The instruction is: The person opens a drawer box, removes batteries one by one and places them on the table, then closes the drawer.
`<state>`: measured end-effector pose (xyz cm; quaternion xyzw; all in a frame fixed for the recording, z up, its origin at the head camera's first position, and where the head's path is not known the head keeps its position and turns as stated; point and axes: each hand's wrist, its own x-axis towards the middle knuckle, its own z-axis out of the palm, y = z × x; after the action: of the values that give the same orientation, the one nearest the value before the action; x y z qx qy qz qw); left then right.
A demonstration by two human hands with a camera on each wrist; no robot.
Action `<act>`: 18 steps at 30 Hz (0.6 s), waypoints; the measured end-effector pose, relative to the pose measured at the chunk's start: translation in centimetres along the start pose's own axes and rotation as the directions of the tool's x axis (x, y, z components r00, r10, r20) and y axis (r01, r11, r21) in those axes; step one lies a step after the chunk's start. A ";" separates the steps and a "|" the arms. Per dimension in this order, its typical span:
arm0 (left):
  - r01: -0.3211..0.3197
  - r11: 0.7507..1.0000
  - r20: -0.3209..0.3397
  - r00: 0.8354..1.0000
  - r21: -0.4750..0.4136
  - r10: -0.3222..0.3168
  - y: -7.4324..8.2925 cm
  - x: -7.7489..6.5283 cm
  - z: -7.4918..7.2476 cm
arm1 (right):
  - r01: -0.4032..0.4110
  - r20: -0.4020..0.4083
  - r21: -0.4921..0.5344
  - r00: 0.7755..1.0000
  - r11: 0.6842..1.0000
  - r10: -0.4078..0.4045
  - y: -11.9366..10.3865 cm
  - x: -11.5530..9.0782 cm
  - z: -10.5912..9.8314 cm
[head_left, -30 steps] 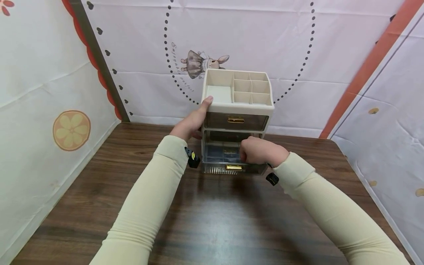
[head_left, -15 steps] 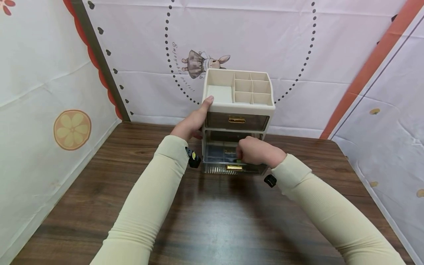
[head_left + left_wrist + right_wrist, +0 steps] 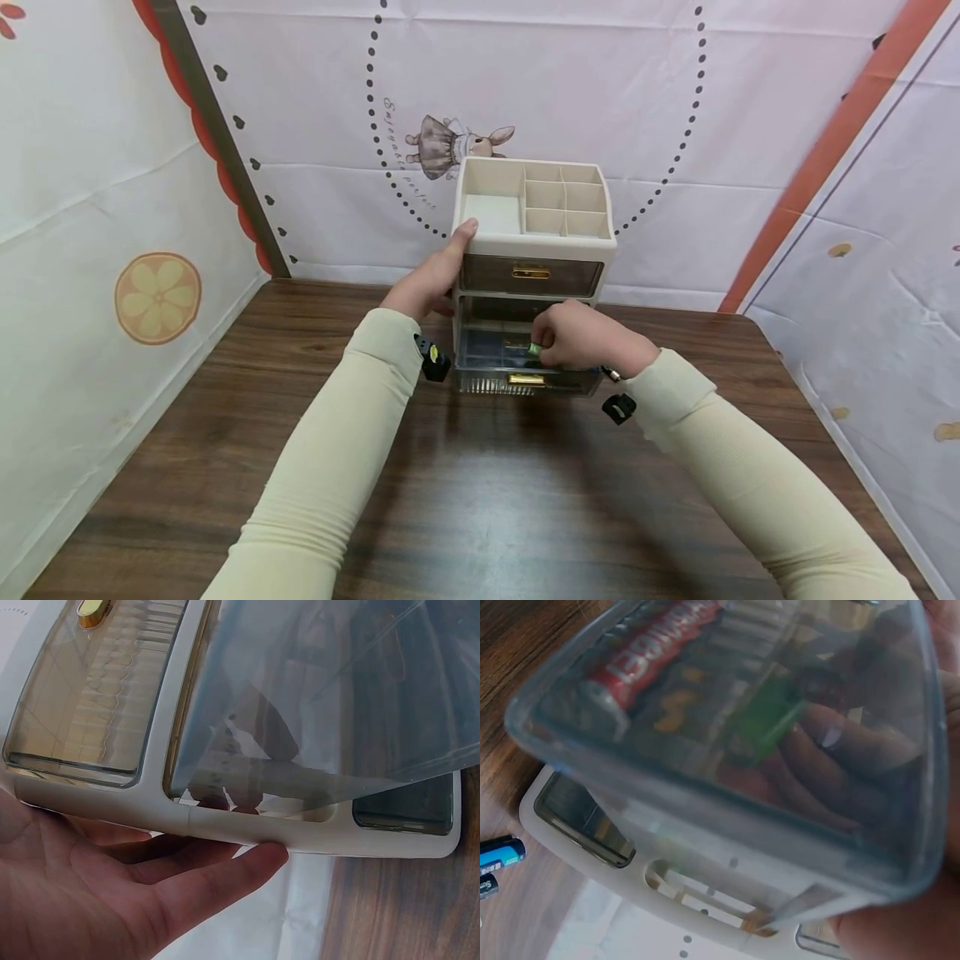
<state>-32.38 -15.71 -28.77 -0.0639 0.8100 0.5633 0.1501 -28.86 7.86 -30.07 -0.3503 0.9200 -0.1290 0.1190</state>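
A cream desktop drawer organizer (image 3: 536,243) stands at the back of the table, its clear lower drawer (image 3: 480,382) pulled out. My left hand (image 3: 431,279) rests against the organizer's left side, thumb at the top front corner and fingers fairly straight along the side. Inside the drawer my right hand (image 3: 588,333) pinches a small green object (image 3: 535,349) between thumb and fingers. Through the drawer wall in the right wrist view, the green object (image 3: 769,712) is blurred. Beside it in the drawer lies a red cylinder (image 3: 656,652) with white lettering, like a battery.
The closed upper drawer (image 3: 531,273) has a gold handle. Divided compartments (image 3: 566,198) form the organizer's top. A blue-and-black cylinder (image 3: 501,855) and a dark one (image 3: 487,886) lie on the wooden table (image 3: 480,500). Printed cloth (image 3: 645,100) hangs behind.
The right hand has lifted slightly and shifted within the drawer. The green object now shows at its fingertips, where it was hidden a second ago. The left hand keeps its place.
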 end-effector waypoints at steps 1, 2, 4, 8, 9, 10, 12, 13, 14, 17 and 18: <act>0.000 1.000 0.000 1.000 0.001 0.000 0.0 0.0 0.0 | 0.004 -0.018 0.005 1.000 1.000 -0.004 0.1 -0.1 -0.1; -0.001 1.000 -0.001 1.000 0.003 0.001 0.0 0.0 0.0 | 0.007 -0.032 0.012 0.999 1.000 -0.006 0.1 -0.2 -0.1; -0.006 1.000 0.000 1.000 0.006 0.006 0.0 -0.1 0.0 | 0.016 -0.069 0.024 0.997 1.000 -0.014 0.3 -0.4 -0.2; -0.014 1.000 0.004 1.000 0.008 0.014 0.0 -0.3 0.0 | 0.033 -0.132 0.053 0.991 0.998 -0.026 0.5 -0.8 -0.3; -0.017 1.000 0.007 1.000 0.007 0.017 0.0 -0.4 0.0 | 0.039 -0.149 0.057 0.988 0.998 -0.030 0.5 -0.9 -0.4; -0.018 1.000 0.008 1.000 0.003 0.018 0.0 -0.4 0.0 | 0.043 -0.163 0.060 0.986 0.997 -0.033 0.5 -1.0 -0.4; -0.020 1.000 0.010 1.000 0.000 0.020 0.0 -0.4 -0.1 | 0.043 -0.183 0.066 0.983 0.997 -0.031 0.6 -1.2 -0.5; -0.021 1.000 0.012 1.000 -0.001 0.021 0.0 -0.4 -0.1 | 0.040 -0.191 0.071 0.981 0.997 -0.026 0.6 -1.4 -0.6; -0.021 1.000 0.013 1.000 -0.004 0.021 0.0 -0.4 -0.1 | 0.035 -0.196 0.076 0.980 0.996 -0.020 0.6 -1.5 -0.6; -0.021 1.000 0.015 1.000 -0.006 0.021 0.0 -0.4 0.0 | 0.007 -0.201 0.098 0.980 0.995 0.013 0.8 -1.9 -0.8; -0.021 1.000 0.016 1.000 -0.006 0.021 0.0 -0.4 0.0 | -0.006 -0.200 0.109 0.979 0.994 0.028 0.8 -2.1 -0.8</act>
<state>-32.00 -15.75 -28.64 -0.0515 0.8076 0.5679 0.1506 -28.07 10.01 -29.33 -0.3208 0.9220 -0.2121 0.0454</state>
